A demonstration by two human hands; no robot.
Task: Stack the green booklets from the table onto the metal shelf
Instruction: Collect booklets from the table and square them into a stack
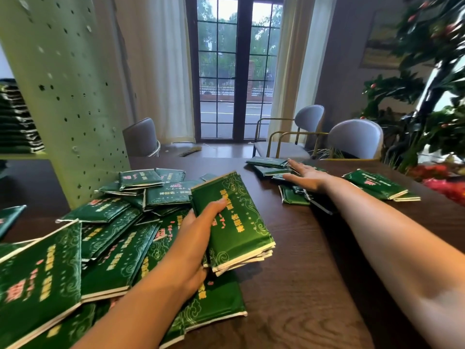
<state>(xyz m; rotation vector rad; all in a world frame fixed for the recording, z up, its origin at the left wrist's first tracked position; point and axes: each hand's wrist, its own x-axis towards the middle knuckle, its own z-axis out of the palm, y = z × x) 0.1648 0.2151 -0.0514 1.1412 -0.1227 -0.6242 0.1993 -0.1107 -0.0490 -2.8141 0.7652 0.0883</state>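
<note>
Fingers and thumb of the left hand [198,235] curl round a held stack [234,222] of green booklets. The thumb presses on the top cover near its left edge, the other fingers lie underneath, and the stack is lifted clear of the tabletop [302,285]. Fingers of the right hand [305,176] are straight and spread, palm down, over a far cluster [270,166] of booklets close to the tabletop's far edge; whether the palm presses on them or hovers just above cannot be told. Other booklets: a loose heap [120,238] overlapping at left, under and beside the left forearm, and a pair [377,186] at right. Destination: the metal shelf [68,96], seen as a perforated green panel at left, with a pile of shelved booklets [17,127] beyond it.

Likely failure points:
1. The held stack is fanned at its near end, with its edges out of line. The covers look glossy, so a grip along one edge only may let the lower booklets slide out during the carry.
2. A flat, open right hand can drag but not hold. A sweep away from the body could push the far cluster over the edge.
3. The heap is interleaved, so pulling one booklet may shift its neighbours.
4. The panel stands between the hands and the shelved pile. A swung stack could clip it and spill.
</note>
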